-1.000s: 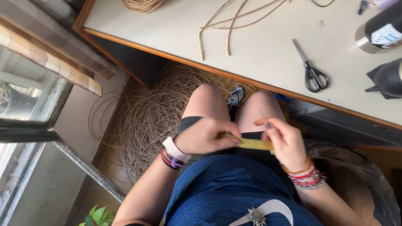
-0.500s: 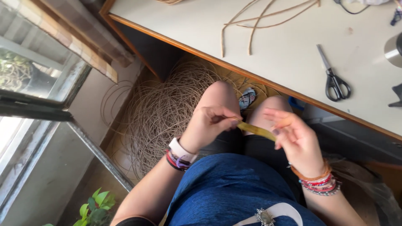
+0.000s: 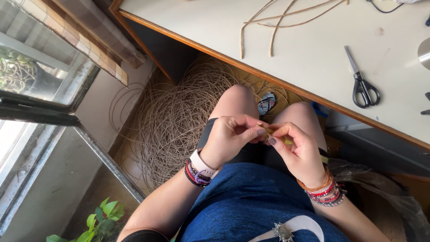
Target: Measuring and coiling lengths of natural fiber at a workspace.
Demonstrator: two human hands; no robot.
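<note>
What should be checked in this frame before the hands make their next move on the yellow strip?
1. Left hand pinches the yellow strip: ok.
2. Right hand grips the same strip: ok.
3. Strip fully visible: not ok, fingers hide most of it.
4. Scissors lie closed on the table, apart from both hands: ok.
5. Loose cane strands on the table, untouched: ok.
6. Coil of cane on the floor beneath the knees, free of the hands: ok.
</note>
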